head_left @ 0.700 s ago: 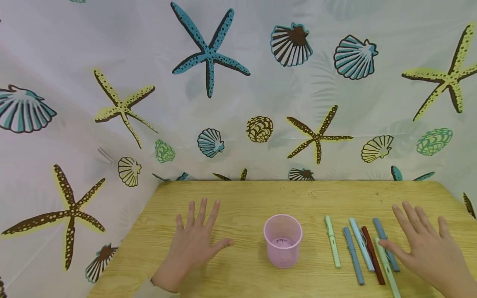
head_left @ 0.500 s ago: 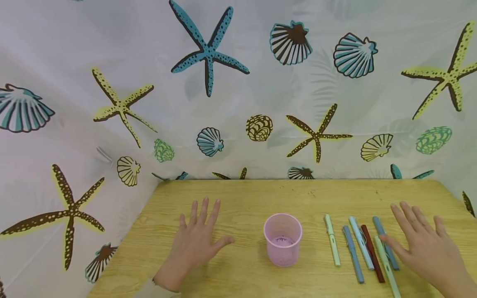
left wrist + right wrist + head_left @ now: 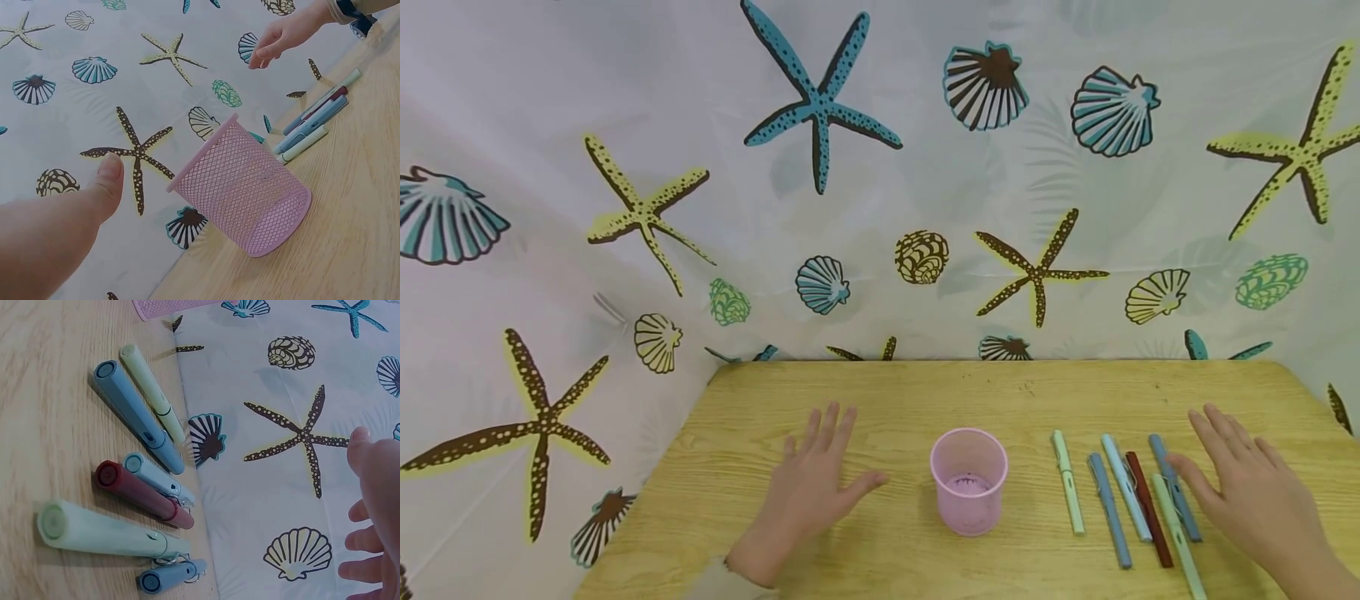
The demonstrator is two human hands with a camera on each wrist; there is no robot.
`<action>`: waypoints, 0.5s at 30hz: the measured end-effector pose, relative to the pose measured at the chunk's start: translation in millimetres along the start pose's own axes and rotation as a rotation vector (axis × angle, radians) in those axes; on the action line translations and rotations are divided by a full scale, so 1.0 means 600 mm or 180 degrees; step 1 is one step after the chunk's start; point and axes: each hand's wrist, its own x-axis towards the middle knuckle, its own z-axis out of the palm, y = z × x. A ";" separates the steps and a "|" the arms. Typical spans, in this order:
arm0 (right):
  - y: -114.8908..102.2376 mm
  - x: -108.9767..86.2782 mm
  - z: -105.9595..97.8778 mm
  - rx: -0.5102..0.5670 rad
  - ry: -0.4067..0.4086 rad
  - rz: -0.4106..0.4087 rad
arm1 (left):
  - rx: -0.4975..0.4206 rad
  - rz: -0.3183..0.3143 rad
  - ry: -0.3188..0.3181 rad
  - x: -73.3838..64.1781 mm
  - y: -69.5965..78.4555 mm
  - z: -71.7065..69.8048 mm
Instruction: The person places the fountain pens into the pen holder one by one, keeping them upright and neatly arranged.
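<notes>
Fingers spread and holding nothing, my left hand [image 3: 808,492] hovers over the table left of a pink mesh pen cup [image 3: 968,510]. The cup stands upright with nothing in it. In the left wrist view the thumb [image 3: 81,212] shows beside the cup [image 3: 240,184]. My right hand [image 3: 1262,500], also with extended fingers and holding nothing, is just right of several capped pens. From left to right these are a light green pen [image 3: 1067,483], a blue pen [image 3: 1109,512], a light blue pen [image 3: 1126,487], a dark red pen [image 3: 1148,510], another light green pen [image 3: 1178,533] and another blue pen [image 3: 1172,479].
A light wooden table [image 3: 880,400] carries the cup and pens. Behind and beside it hangs a white curtain [image 3: 880,183] printed with starfish and shells. The pens lie close together, roughly parallel, on the table's right part.
My left hand has moved a little to the right, toward the cup, and turned slightly. My right hand has shifted only slightly. Cup and pens stay where they were.
</notes>
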 end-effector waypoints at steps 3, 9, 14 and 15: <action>0.002 0.004 0.000 -0.0013 0.0217 -0.0029 | -0.0150 -0.0051 0.0097 0.004 0.009 0.003; 0.002 0.009 0.001 0.0056 0.0449 0.0075 | -0.0503 -0.0095 0.0318 0.010 0.029 0.007; -0.002 0.015 0.002 0.0221 0.0218 0.0291 | -0.0673 -0.0123 0.0304 0.012 0.040 0.015; -0.003 0.017 0.003 0.0259 0.0155 0.0339 | -0.0744 -0.0152 0.0284 0.011 0.043 0.016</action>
